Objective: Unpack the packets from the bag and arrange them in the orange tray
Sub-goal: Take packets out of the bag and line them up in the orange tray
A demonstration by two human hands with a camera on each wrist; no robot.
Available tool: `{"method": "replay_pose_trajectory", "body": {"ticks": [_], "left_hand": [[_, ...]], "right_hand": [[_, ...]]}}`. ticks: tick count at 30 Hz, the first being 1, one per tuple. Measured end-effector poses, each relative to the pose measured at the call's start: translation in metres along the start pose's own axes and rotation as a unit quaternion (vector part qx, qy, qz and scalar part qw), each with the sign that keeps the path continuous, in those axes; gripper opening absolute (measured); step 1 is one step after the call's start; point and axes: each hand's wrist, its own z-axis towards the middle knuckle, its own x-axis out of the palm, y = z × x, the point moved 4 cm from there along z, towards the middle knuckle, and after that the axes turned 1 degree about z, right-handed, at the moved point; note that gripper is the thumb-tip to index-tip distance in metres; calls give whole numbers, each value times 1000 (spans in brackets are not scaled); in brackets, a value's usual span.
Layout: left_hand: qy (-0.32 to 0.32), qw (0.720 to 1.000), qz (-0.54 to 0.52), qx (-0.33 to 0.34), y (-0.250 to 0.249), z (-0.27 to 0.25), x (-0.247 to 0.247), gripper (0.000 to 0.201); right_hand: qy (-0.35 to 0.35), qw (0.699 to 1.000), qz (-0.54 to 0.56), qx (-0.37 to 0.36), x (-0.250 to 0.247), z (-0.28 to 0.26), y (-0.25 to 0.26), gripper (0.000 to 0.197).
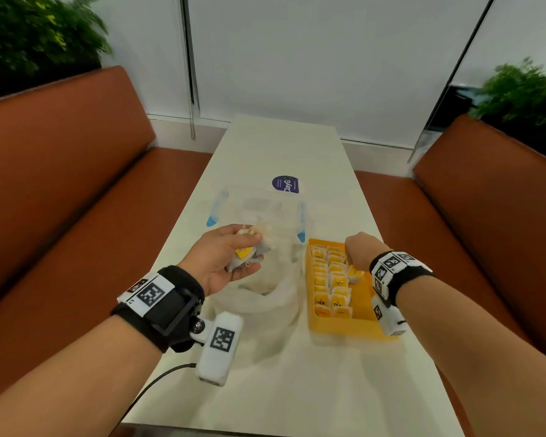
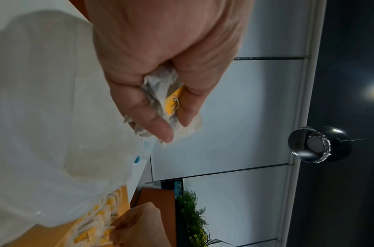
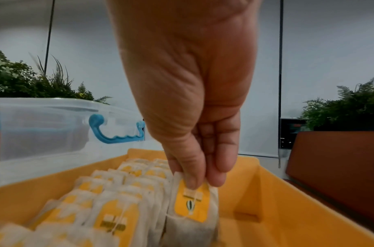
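Here the right hand (image 3: 194,133) pinches one white paper tea packet with a yellow tag (image 3: 192,205) by its top edge, thumb and fingertips closed on it, and holds it upright at the outer edge of the rows already standing in the orange plastic tray (image 3: 277,192). The left hand (image 1: 224,263), palm up and well to the left of the right, curls round a small bunch of packets (image 1: 246,250) above the crumpled translucent plastic bag (image 1: 265,298), which lies on the white table (image 1: 281,143) just under and beside that hand. Beyond both hands stands a clear plastic box with blue handles (image 3: 44,127).

To place this packet well, I would keep it vertical and slide it down flush against the neighbouring row, tag facing the same way as the others, releasing only when its bottom edge meets the tray floor. The packets look light and floppy, so a tilt could topple the row. The bare strip of tray right of the hand suggests room for more.
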Motion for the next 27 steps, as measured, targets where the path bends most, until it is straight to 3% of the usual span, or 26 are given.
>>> {"method": "replay_pose_trajectory", "body": {"ticks": [7, 13, 16, 19, 23, 27], "left_hand": [[1, 1000, 2, 4, -1, 0, 1, 27], [1, 1000, 1, 2, 1, -1, 4, 17], [4, 1000, 3, 3, 1, -1, 6, 17], [12, 1000, 7, 4, 2, -3, 10, 19], [25, 1000, 10, 10, 0, -6, 11, 21], [24, 1000, 10, 7, 1, -7, 10, 20]], "right_hand": [[-12, 1000, 6, 3, -5, -3, 0, 21], [-96, 992, 83, -3, -52, -17, 11, 22], [-158, 964, 204, -72, -86, -32, 37, 15], [-112, 908, 361, -179, -109, -56, 74, 21], [-101, 902, 332, -257, -121, -70, 102, 24], [-137, 879, 390, -237, -128, -72, 103, 7]]}}
